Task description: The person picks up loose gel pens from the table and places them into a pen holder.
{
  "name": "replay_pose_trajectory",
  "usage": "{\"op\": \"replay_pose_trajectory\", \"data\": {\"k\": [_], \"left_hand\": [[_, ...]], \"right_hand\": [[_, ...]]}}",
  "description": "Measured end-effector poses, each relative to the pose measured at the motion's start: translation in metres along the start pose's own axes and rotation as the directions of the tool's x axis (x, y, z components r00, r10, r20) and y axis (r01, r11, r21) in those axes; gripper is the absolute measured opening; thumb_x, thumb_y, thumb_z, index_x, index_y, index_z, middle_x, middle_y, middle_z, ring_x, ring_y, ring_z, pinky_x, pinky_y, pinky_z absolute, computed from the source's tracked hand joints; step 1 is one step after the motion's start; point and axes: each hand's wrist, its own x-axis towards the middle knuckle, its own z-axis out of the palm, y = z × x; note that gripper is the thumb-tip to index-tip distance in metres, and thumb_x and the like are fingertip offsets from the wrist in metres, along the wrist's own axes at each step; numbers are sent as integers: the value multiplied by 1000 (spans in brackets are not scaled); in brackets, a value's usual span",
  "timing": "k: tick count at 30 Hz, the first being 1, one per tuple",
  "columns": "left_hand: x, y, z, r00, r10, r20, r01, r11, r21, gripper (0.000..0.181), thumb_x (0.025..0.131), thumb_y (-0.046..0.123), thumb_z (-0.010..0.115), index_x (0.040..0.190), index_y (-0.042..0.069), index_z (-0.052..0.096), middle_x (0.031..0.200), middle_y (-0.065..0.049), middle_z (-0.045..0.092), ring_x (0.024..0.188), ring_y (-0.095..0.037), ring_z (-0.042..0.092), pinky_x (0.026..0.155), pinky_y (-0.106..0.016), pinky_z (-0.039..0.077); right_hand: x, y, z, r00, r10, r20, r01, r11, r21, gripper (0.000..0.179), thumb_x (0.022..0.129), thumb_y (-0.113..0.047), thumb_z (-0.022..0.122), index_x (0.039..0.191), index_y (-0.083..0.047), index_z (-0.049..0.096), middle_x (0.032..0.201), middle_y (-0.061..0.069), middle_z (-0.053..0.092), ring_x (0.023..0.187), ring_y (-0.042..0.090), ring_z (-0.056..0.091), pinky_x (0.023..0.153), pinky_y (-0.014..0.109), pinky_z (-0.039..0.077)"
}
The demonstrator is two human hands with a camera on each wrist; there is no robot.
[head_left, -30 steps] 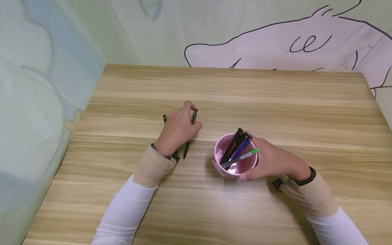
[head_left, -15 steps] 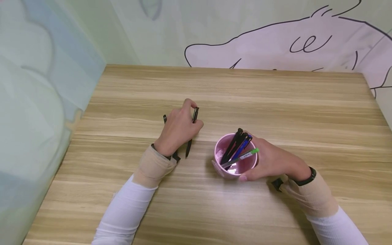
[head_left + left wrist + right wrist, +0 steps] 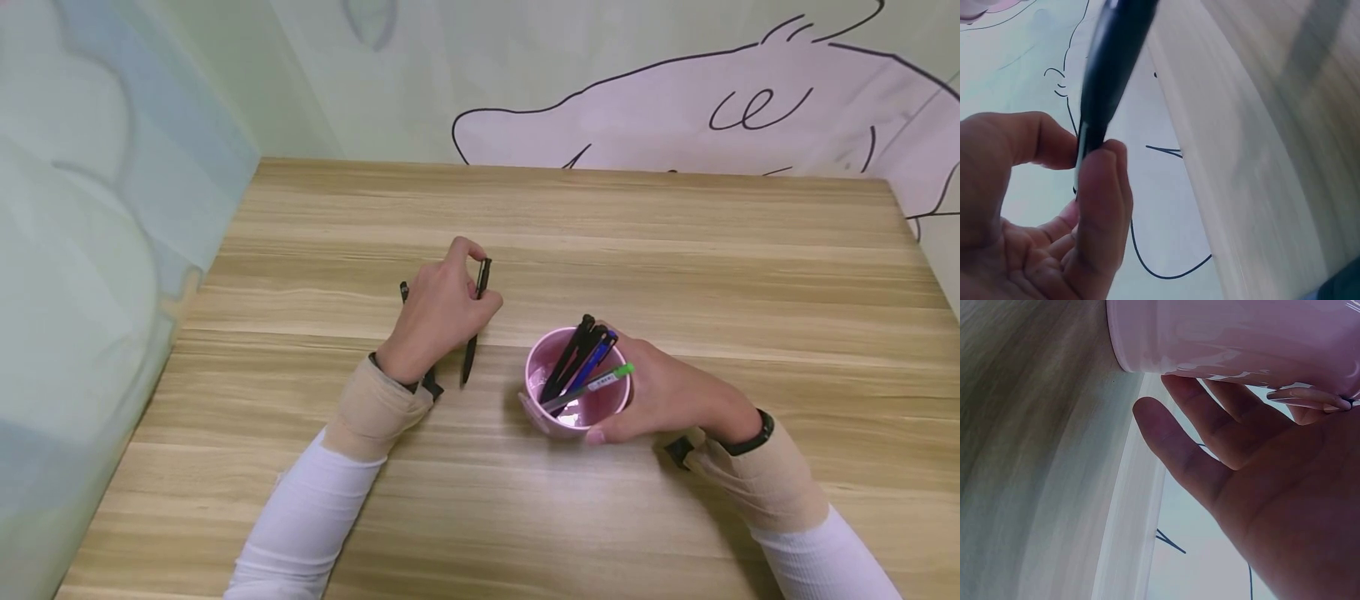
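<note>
My left hand [image 3: 442,308] pinches a black pen [image 3: 470,354] between thumb and fingers, its tip pointing down toward the tabletop. The same pen [image 3: 1113,69] fills the upper middle of the left wrist view. Just left of that hand, the end of another black pen [image 3: 404,290] shows, the rest hidden beneath the hand. My right hand [image 3: 663,387] holds a pink cup [image 3: 551,423] from its right side, thumb at the near wall. Inside the cup lean several pens: black ones [image 3: 572,354], a blue pen [image 3: 597,361] and a green-capped pen [image 3: 606,378].
Both hands are over a wood-grain table [image 3: 480,517]. A wall [image 3: 637,92] with a line drawing stands along its far edge, and another pale wall [image 3: 97,250] borders the left side. Dark bands circle both wrists.
My left hand has shifted slightly away and to the right, carrying the black pen along. My right hand and the pink cup have stayed in place.
</note>
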Motion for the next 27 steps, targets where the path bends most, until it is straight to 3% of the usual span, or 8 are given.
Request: {"op": "replay_pose_trajectory", "data": {"k": [19,27], "left_hand": [[0,3,-3,1000,-25,-3,25,997,-78,48,77,16,63,124,11,55,64,3,59,53,-17,53,54,-34,42],[0,5,-4,999,-35,-5,35,994,-102,48,76,17,64,123,12,56,67,3,60,56,-17,54,57,-34,43]], "right_hand": [[0,-1,1,1000,6,-4,-6,1000,-5,89,69,-28,94,143,-18,44,129,-2,61,116,20,61,97,40,53],[-1,1,0,1000,-4,-3,4,1000,-10,86,71,-30,92,142,-11,46,127,-3,63,115,20,61,97,40,52]]}}
